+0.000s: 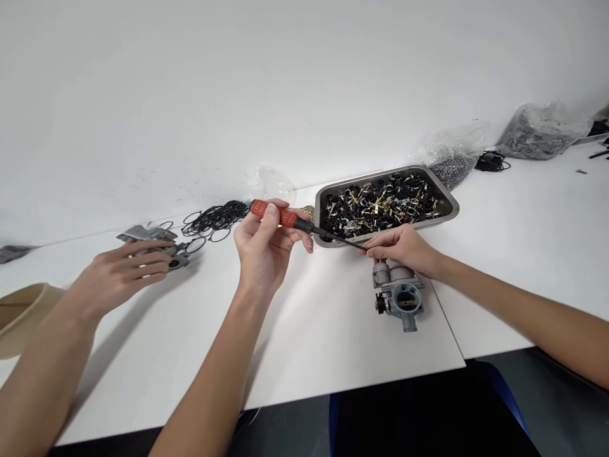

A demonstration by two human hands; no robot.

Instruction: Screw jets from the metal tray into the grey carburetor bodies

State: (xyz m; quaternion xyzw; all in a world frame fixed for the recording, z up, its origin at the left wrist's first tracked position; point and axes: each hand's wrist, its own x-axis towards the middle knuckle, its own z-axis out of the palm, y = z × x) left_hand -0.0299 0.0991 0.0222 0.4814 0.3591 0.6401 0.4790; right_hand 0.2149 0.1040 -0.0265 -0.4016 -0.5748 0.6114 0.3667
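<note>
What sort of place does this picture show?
Probably a workshop or assembly area. A metal tray holds many small parts, a carburetor-like metal part rests on the white table, and the left hand grips a red-handled tool.

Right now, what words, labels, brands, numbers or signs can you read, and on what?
No text can be read.
Screwdriver: molded pattern on its red handle, no legible lettering.
Carburetor: any markings too small to read.
Metal tray: no legible text.
</note>
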